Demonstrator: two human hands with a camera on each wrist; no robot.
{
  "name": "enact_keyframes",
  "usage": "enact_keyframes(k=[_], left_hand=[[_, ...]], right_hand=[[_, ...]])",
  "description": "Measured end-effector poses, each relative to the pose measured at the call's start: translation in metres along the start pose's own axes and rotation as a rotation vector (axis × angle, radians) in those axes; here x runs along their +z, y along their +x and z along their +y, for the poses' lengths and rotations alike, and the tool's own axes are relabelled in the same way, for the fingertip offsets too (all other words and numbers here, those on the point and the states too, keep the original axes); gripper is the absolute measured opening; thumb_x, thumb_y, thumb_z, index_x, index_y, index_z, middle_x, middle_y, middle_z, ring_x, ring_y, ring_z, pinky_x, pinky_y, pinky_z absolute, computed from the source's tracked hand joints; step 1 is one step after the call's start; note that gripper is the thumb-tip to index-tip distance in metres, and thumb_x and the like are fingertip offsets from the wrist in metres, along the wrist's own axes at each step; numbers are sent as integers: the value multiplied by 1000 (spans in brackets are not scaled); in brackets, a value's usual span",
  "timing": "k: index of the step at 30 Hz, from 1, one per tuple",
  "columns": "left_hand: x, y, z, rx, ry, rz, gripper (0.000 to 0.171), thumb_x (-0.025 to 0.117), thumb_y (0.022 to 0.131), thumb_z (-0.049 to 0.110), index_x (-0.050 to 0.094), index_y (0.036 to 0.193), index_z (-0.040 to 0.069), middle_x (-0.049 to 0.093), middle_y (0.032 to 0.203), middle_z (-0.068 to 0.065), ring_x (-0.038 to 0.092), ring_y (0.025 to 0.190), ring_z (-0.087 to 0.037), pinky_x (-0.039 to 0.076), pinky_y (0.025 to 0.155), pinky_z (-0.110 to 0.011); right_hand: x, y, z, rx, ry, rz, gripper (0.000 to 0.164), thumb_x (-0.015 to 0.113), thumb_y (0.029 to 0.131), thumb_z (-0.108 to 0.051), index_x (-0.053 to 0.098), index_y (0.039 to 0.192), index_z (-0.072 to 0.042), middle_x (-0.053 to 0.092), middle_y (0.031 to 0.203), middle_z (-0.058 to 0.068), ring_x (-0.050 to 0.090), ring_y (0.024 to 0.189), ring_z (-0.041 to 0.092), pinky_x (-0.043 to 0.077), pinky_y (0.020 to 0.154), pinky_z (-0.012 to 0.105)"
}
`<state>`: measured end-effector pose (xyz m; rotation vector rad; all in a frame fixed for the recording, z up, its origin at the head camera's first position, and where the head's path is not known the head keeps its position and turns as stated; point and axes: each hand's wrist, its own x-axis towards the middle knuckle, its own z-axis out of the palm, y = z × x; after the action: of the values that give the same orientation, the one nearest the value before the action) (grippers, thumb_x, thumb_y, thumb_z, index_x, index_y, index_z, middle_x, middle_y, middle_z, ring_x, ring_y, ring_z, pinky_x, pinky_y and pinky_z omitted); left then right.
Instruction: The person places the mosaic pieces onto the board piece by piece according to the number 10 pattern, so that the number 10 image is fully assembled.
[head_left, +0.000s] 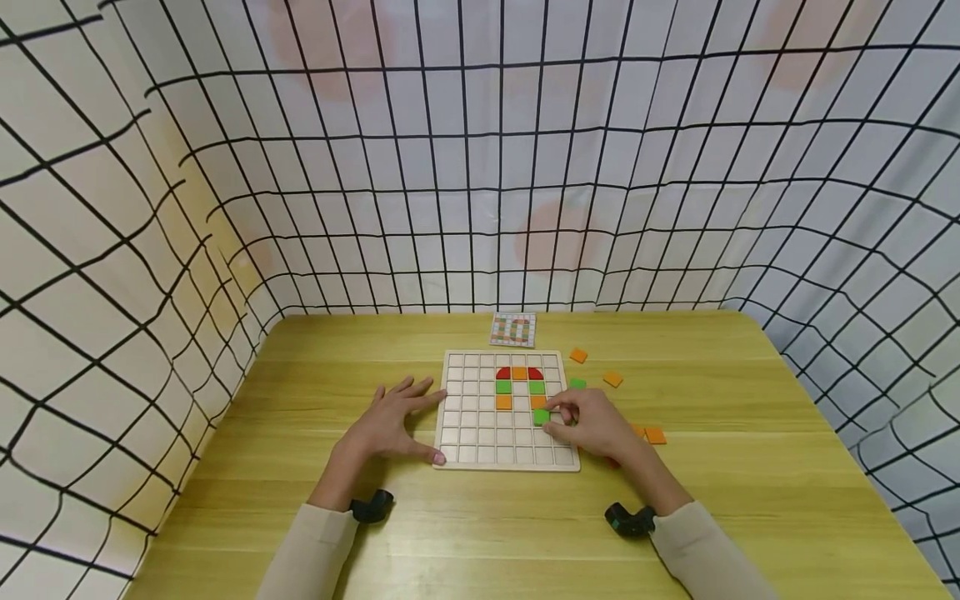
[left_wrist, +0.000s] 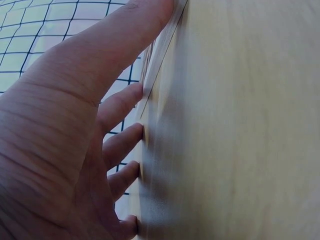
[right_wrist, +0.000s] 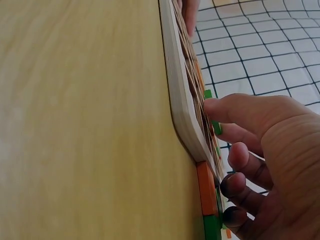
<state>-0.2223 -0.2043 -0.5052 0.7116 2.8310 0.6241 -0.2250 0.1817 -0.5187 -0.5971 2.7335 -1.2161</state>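
Plenty of room across the near surface (head_left: 487, 533), a lane straight up to the board (head_left: 468, 427) between two wrist cameras (head_left: 628, 522)! Left edge, blocked by spread left fingers (head_left: 426, 401); right edge, right fingers (head_left: 557, 402) in the way, loose orange tiles (head_left: 612, 379) beyond. Behind, a card (head_left: 513, 330), then the gridded wall (head_left: 483, 208) shuts it off!

The table (head_left: 480, 533) was viewed forward and down from the head, left hand (head_left: 388, 422) and right hand (head_left: 597, 422) closely from the wrists; the board (head_left: 487, 439) was shared by all.
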Motion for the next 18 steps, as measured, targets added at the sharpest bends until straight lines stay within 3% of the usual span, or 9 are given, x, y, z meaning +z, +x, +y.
enact_keyframes(k=[18], left_hand=[[2, 0, -1, 6, -2, 10, 112, 84, 62, 77, 46, 157, 31, 30, 170, -7, 17, 159, -42, 5, 121, -77]], right_hand=[[3, 1, -2, -30, -34, 10, 23, 86, 85, -27, 79, 104, -15, 53, 69, -7, 45, 61, 9, 39, 61, 22]])
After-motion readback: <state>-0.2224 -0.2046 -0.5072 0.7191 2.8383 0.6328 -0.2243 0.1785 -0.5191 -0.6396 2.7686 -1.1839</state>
